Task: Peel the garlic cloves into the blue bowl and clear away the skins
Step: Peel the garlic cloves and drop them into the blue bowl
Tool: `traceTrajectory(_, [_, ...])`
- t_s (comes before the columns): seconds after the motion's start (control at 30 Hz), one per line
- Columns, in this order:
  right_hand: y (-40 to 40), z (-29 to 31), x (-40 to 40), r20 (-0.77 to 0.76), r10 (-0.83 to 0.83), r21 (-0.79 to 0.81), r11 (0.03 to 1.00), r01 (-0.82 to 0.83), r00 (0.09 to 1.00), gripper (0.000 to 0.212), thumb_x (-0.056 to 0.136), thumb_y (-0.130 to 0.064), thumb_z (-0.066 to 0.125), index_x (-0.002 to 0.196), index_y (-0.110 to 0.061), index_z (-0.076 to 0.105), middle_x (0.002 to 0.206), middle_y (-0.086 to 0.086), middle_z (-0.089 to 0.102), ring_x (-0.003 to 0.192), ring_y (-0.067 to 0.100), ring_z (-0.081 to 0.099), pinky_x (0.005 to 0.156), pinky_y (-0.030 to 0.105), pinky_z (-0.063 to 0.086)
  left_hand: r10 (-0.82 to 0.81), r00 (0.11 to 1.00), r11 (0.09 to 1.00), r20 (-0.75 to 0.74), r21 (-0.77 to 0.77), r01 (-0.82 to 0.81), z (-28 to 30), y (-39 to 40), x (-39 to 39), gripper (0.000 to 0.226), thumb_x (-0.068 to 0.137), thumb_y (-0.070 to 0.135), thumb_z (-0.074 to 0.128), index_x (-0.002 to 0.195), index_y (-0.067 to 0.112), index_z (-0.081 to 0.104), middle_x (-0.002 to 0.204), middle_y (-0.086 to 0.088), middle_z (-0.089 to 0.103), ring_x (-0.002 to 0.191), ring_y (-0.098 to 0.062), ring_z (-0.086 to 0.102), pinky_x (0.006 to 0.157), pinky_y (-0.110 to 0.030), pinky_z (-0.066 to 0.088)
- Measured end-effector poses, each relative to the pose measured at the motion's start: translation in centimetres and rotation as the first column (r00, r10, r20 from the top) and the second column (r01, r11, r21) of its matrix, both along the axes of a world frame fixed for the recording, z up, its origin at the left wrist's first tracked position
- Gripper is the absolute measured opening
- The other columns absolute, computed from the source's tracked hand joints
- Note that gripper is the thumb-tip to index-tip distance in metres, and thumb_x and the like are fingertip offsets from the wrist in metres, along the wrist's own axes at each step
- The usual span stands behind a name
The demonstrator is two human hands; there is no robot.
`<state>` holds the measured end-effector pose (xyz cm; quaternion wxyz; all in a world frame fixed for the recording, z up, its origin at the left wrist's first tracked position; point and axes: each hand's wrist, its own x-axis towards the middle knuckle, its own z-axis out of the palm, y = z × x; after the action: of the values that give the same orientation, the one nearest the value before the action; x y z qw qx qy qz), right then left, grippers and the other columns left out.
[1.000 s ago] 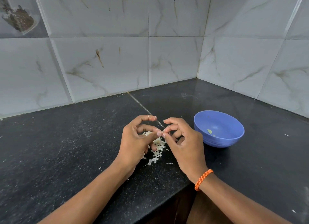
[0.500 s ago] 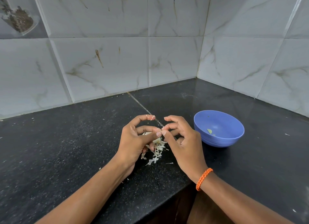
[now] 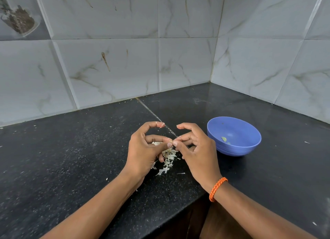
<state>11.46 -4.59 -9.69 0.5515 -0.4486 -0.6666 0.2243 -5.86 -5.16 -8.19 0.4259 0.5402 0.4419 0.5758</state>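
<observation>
Both hands work just above the black tabletop point(image 3: 71, 158), thumb tips meeting over a loose pile of skins point(image 3: 167, 160). The left hand point(image 3: 146, 149) and the right hand point(image 3: 196, 151) each pinch narrowly on one small item held between them, judged to be a garlic clove point(image 3: 171, 141); it is almost wholly covered by the fingertips, so its condition cannot be read. The index fingers are lifted clear and arch above the pinch.

The blue bowl point(image 3: 250, 147) stands on the tabletop just right of the right hand, apart from it. One small pale piece point(image 3: 223, 139) lies inside, near the bottom; whether it is a peeled clove or a scrap cannot be told.

Step in hand, as judged: stripping the skin from one clove.

Procedure:
1. Steady the clove with the left hand. Use the right thumbnail to lift the skin edge, then pull along the clove's length.
2. Keep the work directly over the pile, so that flakes fall onto it and do not scatter. Stray flecks already lie around the pile.
3. Check that no papery film remains before moving the clove to the bowl.
4. Carry only the bare clove over the rim. Dry flakes are light and cling to damp fingertips, so brush them off first.
</observation>
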Motion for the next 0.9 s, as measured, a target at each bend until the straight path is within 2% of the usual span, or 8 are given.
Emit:
traceTrajectory(0.23, [-0.14,0.18,-0.13,-0.014,0.006,-0.008,1.0,-0.006,1.0,0.044,0.09,-0.016,0.084,0.128,-0.029,0.066,0.089,-0.014,0.077,0.08,0.005,0.076,0.066,0.03,0.063,0.013,1.0,1.0,-0.008,-0.012,-0.013,-0.02,0.03,0.02,0.051,0.085,0.004,0.09,0.126,0.021,0.064,0.09,-0.011,0.083,0.045,-0.026,0.056,0.042,-0.02,0.044])
traceTrajectory(0.5, [-0.27,0.24,-0.23,0.023,-0.014,0.028,1.0,0.014,1.0,0.045,0.09,-0.015,0.084,0.13,-0.026,0.065,0.091,-0.013,0.077,0.084,0.003,0.076,0.067,0.014,0.054,0.014,1.0,0.999,0.017,-0.034,-0.013,0.2,-0.17,0.09,0.052,0.085,0.004,0.09,0.127,0.018,0.064,0.091,-0.011,0.083,0.045,-0.026,0.054,0.039,-0.017,0.04])
traceTrajectory(0.9, [-0.25,0.28,-0.25,0.014,-0.025,0.068,0.997,0.024,1.0,0.046,0.093,-0.007,0.079,0.132,-0.025,0.063,0.094,-0.013,0.076,0.083,0.009,0.074,0.059,0.012,0.047,-0.011,0.999,0.999,0.047,-0.037,0.013,0.24,-0.17,0.02,0.05,0.086,0.002,0.089,0.126,0.019,0.064,0.092,-0.012,0.083,0.049,-0.027,0.051,0.039,-0.018,0.04])
